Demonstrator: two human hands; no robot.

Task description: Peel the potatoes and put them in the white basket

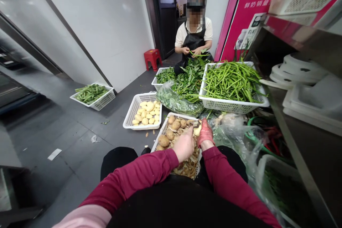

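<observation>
My left hand (184, 145) is bare and closed, over the basket of peelings. It grips what looks like a peeler (192, 123), with only its end showing against the potato; the handle is hidden by the fingers. My right hand (206, 134), in a reddish glove, is wrapped round a partly peeled potato (197, 130), pale where the skin is off. Beneath both hands stands a white basket (156, 145) between my knees. Several unpeeled potatoes (164, 140) lie at its left side, among brown peelings (187, 168). Beyond it, another white basket (128, 115) holds several peeled potatoes (145, 114).
A co-worker (194, 32) sits opposite, handling green stems. Nearby are a basket of long green stems (231, 80), leafy greens in a plastic bag (179, 98) and a red stool (153, 59). A metal shelf (296, 146) borders the right; a vegetable basket (103, 101) stands left.
</observation>
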